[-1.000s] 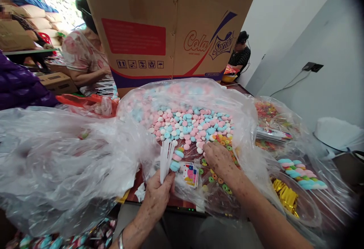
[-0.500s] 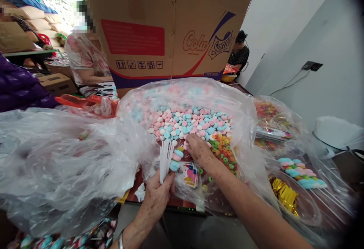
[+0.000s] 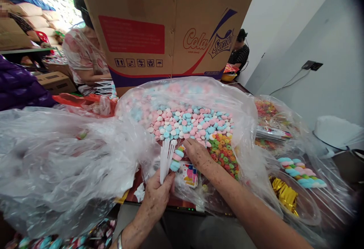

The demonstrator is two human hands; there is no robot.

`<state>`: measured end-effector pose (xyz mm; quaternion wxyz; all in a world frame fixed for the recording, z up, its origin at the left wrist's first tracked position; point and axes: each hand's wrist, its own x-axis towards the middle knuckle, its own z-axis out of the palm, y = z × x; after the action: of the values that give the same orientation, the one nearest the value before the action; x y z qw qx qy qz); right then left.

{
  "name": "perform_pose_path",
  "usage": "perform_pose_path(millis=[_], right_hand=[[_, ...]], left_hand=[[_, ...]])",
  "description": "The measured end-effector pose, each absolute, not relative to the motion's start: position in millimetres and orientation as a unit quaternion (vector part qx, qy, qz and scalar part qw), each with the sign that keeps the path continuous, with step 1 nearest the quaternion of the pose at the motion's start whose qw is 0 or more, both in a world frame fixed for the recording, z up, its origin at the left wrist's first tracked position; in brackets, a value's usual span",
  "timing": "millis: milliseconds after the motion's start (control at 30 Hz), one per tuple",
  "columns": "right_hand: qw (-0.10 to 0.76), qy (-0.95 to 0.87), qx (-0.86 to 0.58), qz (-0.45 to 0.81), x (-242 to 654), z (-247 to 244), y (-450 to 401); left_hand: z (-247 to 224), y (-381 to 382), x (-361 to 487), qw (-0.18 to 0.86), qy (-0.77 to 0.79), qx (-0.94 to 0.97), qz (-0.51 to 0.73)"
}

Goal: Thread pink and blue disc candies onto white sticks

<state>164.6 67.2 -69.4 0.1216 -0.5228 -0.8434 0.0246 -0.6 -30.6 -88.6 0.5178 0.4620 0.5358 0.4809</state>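
My left hand is closed round a bundle of white sticks. At the same hand stands a candy skewer of blue, pink and yellow pieces. My right hand is at the skewer's upper end, its fingers bent together; whatever they hold is hidden. Just beyond lies a heap of pink, blue and white marshmallows in a clear plastic bag. Beside my right wrist are gummy rings in green, orange and red. Under the hands lies a stack of printed cards.
A large carton stands behind the heap. Crumpled plastic sheeting covers the left. On the right are finished skewers and a clear tub with gold ties. Co-workers sit beyond the carton, one person at left.
My right hand has shifted slightly left and down, from the marshmallow heap's edge to the skewer's top. My left hand keeps its hold on the sticks. The co-worker at left leans lower.
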Motion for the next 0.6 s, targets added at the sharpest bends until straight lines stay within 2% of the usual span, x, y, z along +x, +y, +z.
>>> perform_pose_path(millis=[233, 433, 600], right_hand=[[0.23, -0.807, -0.518, 0.162, 161.4, -68.3, 73.1], [0.401, -0.656, -0.533, 0.352, 175.1, -58.0, 76.0], [0.479, -0.531, -0.49, 0.499, 181.7, -41.2, 65.3]], left_hand=[[-88.9, -30.8, -2.8, 0.522, 0.528, 0.482, 0.466], [-88.1, -30.8, -3.9, 0.505, 0.534, 0.507, 0.451], [-80.9, -31.0, -1.9, 0.471, 0.541, 0.556, 0.42]])
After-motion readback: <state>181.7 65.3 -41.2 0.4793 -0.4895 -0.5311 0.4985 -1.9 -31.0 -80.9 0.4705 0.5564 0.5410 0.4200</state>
